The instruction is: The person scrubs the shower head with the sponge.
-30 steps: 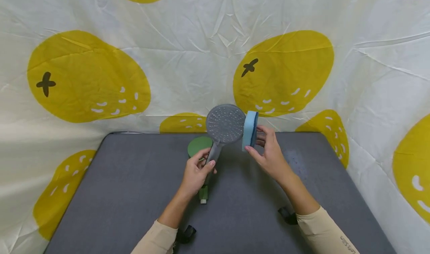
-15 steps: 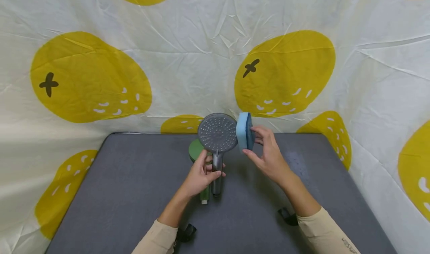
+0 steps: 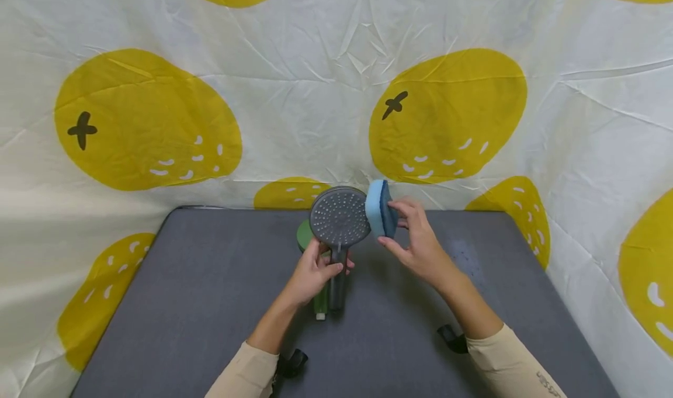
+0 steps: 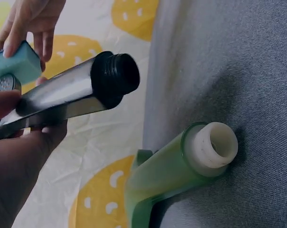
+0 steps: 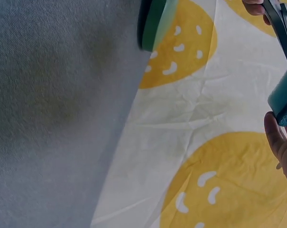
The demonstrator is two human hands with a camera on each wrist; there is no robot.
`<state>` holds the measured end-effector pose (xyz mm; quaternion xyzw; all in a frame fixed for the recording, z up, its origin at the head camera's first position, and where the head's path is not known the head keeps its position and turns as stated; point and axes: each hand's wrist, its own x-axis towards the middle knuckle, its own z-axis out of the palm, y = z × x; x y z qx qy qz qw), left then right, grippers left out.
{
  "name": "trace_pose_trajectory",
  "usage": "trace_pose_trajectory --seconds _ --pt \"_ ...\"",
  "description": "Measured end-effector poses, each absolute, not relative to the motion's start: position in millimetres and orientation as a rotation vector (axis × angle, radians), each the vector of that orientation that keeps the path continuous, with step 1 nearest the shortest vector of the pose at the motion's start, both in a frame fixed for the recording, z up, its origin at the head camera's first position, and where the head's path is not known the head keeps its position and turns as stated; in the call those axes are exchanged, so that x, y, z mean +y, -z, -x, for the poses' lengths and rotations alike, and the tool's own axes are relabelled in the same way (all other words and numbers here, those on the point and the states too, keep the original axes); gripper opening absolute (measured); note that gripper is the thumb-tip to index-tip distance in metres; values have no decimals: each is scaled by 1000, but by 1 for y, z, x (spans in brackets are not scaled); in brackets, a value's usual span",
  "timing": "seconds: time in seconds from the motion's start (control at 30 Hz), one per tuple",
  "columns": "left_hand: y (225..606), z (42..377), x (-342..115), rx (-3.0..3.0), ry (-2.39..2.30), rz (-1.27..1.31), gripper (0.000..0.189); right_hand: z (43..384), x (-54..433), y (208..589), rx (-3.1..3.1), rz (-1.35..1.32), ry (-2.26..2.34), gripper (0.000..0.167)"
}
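My left hand (image 3: 314,274) grips a grey shower head (image 3: 340,217) by its handle, with the round nozzle face turned toward me. In the left wrist view the handle's open threaded end (image 4: 124,75) points toward the camera. My right hand (image 3: 420,240) pinches a light and dark blue sponge (image 3: 375,208) between thumb and fingers. The sponge's light side is right at the shower head's right rim. Behind the grey one, a green shower head (image 3: 305,234) lies on the table, partly hidden; its white threaded end (image 4: 214,147) shows in the left wrist view.
The grey table (image 3: 221,275) reaches back to a white curtain (image 3: 294,117) printed with yellow fruit shapes. A damp-looking patch (image 3: 465,258) marks the table at right. Black straps (image 3: 294,364) sit at both wrists.
The grey shower head has come down and turned from tilted to nearly upright in my left hand. My right hand has moved the sponge slightly left and down, close against its rim.
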<state>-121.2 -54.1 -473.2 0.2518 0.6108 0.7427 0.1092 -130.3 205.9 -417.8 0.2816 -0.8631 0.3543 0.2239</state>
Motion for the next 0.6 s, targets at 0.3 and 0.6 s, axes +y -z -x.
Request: trace_pose_trajectory --seconds 0.3,0.6 --pt "467 121 -55 1734 -2263 -539 49 122 201 429 -2399 -719 -1033 81" --pt "468 122 -53 2000 -2273 -395 47 124 201 435 -2428 -823 -952 79"
